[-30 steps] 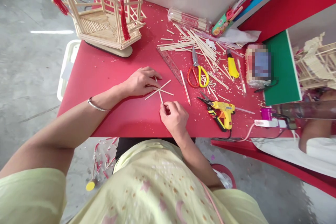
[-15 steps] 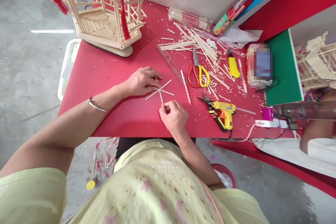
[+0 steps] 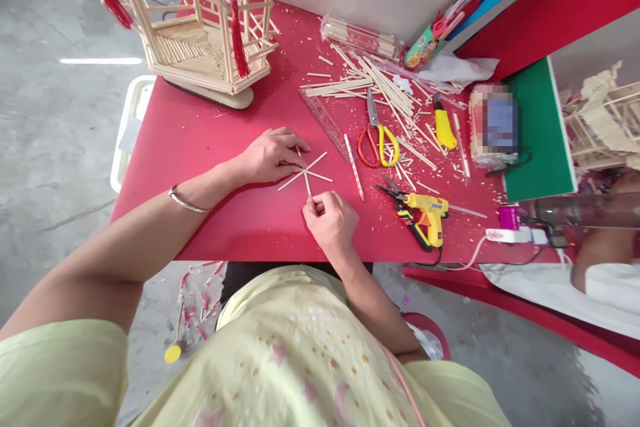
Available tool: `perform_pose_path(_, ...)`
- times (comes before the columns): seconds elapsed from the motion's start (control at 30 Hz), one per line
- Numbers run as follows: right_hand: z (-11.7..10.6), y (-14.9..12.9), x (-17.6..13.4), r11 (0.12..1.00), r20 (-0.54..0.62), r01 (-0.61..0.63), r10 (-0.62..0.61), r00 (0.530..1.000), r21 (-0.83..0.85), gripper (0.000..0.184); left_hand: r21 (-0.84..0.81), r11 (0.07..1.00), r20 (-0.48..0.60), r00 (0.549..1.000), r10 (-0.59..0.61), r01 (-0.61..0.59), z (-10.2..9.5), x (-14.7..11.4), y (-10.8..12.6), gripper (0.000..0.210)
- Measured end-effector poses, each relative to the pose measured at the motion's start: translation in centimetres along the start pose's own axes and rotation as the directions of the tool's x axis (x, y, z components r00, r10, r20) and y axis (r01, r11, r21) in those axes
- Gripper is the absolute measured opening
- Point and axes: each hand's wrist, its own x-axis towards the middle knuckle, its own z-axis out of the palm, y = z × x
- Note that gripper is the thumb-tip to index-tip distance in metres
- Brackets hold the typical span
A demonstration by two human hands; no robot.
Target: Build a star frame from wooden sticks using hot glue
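Thin wooden sticks crossed into a star shape (image 3: 316, 175) lie on the red tabletop (image 3: 240, 233), their arms meeting near one middle point. My left hand (image 3: 273, 155) comes in from the left, its fingers bent over the star's upper left side and holding a stick there. Below the star, my right hand (image 3: 331, 219) is closed, thumb and forefinger pinching the lower end of one stick. The pinched tip is hidden by the fingers. Right of the star lie a red-and-white pencil (image 3: 354, 168) and a clear ruler (image 3: 323, 121).
A stick-built pavilion model (image 3: 200, 47) with red tassels stands back left. Scissors (image 3: 377, 140), pliers (image 3: 411, 220), a yellow glue gun (image 3: 427, 210) and a yellow utility knife (image 3: 444, 123) lie right, near loose sticks (image 3: 385, 83). Another person's arm (image 3: 607, 247) shows at far right.
Almost nothing differs. Both hands stay on the star, which appears shifted very slightly to the right.
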Motion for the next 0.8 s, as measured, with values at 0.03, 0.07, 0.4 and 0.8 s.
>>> perform_pose_path(0.03,0.0,0.0,0.0,1.0,0.002,0.003,-0.003,1.0,0.002,0.016,0.0,1.0,-0.002,1.0,0.002,-0.002,0.0,0.0,0.0,0.037)
perform_pose_path(0.07,-0.1,0.0,0.0,1.0,0.006,0.007,-0.007,1.0,0.002,0.016,0.0,1.0,-0.002,1.0,0.001,-0.001,0.0,0.0,0.0,0.038)
perform_pose_path(0.4,-0.1,0.3,0.0,1.0,0.044,0.013,-0.013,0.999,0.012,0.018,-0.009,1.0,0.02,1.0,0.002,-0.002,-0.1,0.1,-0.2,0.038)
perform_pose_path(0.8,-1.4,1.7,-0.3,0.973,0.118,0.066,-0.094,0.989,0.221,0.02,-0.027,0.999,0.008,1.0,-0.027,0.027,-0.2,0.1,0.2,0.038)
